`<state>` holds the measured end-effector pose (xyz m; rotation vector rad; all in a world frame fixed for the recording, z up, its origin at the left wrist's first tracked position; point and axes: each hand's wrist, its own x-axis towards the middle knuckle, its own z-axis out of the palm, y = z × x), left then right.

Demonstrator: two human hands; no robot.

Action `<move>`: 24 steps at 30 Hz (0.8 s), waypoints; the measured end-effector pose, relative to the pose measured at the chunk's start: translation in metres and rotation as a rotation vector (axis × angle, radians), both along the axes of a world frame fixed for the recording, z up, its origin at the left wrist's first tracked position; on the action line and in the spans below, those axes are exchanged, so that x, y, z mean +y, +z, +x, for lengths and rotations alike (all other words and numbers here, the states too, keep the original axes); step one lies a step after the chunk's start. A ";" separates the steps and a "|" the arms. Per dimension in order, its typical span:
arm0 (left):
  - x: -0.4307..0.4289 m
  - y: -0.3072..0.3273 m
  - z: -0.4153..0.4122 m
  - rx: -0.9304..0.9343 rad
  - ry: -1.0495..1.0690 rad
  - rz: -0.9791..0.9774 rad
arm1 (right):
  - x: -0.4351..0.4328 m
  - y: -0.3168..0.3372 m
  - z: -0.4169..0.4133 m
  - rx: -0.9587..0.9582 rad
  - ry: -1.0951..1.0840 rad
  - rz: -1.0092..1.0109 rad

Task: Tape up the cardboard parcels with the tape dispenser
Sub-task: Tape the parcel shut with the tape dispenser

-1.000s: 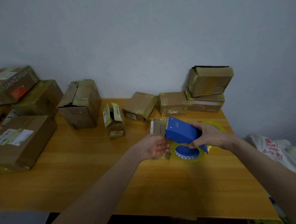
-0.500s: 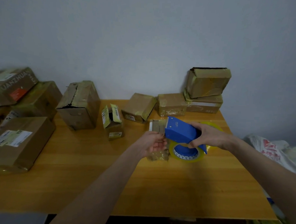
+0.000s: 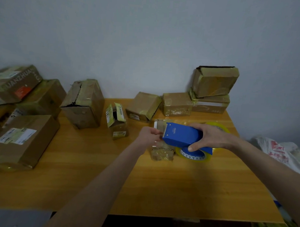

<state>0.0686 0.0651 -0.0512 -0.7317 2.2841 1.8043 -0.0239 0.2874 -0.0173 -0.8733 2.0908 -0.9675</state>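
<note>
My right hand [image 3: 213, 137] grips the blue tape dispenser [image 3: 182, 134] from above. Its clear yellowish tape roll [image 3: 193, 154] hangs at the lower right. The dispenser's front edge lies over a small cardboard parcel [image 3: 162, 153] standing near the middle of the wooden table [image 3: 160, 190]. My left hand [image 3: 149, 136] holds that parcel's left side, fingers curled right by the dispenser's mouth. The hand and the dispenser hide most of the parcel.
Taped parcels line the back: a stack of two [image 3: 213, 91] at the right, two low boxes [image 3: 176, 104] [image 3: 143, 106], a small open-flapped box [image 3: 117, 122], a torn tall box [image 3: 83, 104]. Large boxes [image 3: 20, 141] pile up at the left. A spare tape roll [image 3: 218, 126] lies behind my right hand.
My left hand has risen from below the dispenser and turned its fingers in at the dispenser's mouth. The dispenser has stayed over the small parcel.
</note>
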 end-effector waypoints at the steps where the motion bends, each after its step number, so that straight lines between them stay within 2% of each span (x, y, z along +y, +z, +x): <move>1: 0.000 0.001 -0.001 0.008 0.014 -0.013 | -0.001 -0.001 0.000 0.004 -0.004 0.003; 7: -0.004 0.004 0.000 -0.016 -0.034 -0.038 | -0.001 -0.004 -0.005 0.121 -0.014 0.045; 14: 0.002 -0.001 0.002 0.051 -0.003 -0.145 | -0.002 -0.004 -0.001 0.276 0.008 0.130; 24: -0.007 0.002 0.007 0.034 0.048 -0.146 | -0.007 0.001 0.004 0.251 0.054 0.115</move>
